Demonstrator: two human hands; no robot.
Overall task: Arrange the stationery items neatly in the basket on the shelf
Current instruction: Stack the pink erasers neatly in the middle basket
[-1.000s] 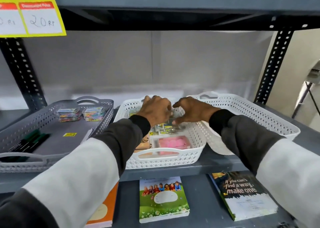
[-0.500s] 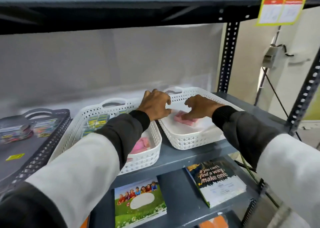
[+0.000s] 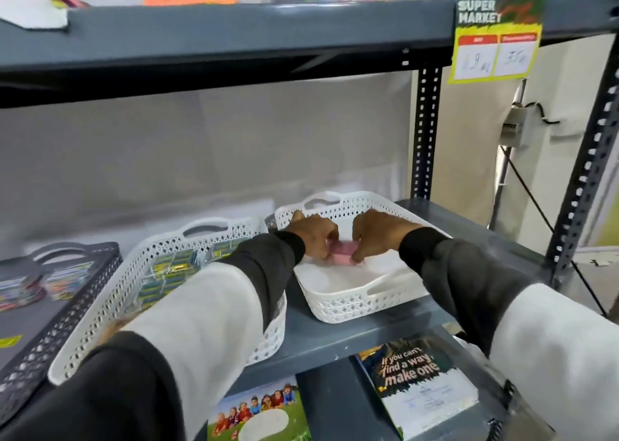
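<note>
A white perforated basket (image 3: 355, 306) stands on the grey shelf at the right. Inside it lies a small pink box (image 3: 341, 250), low on the basket floor. My left hand (image 3: 315, 236) and my right hand (image 3: 376, 234) are both in this basket, fingers pinching the pink box from either side. To the left stands a second white basket (image 3: 134, 286) holding yellow-green packs (image 3: 174, 266); my left forearm crosses over it and hides its front part.
A dark grey basket (image 3: 77, 306) with colourful packs sits at far left. Books (image 3: 418, 377) lie on the lower shelf. A steel upright (image 3: 423, 132) rises behind the right basket; a price sign (image 3: 495, 38) hangs from the upper shelf.
The view swung right from the middle basket to the right one. Both hands moved into the right basket, and they now close together on the pink box.
</note>
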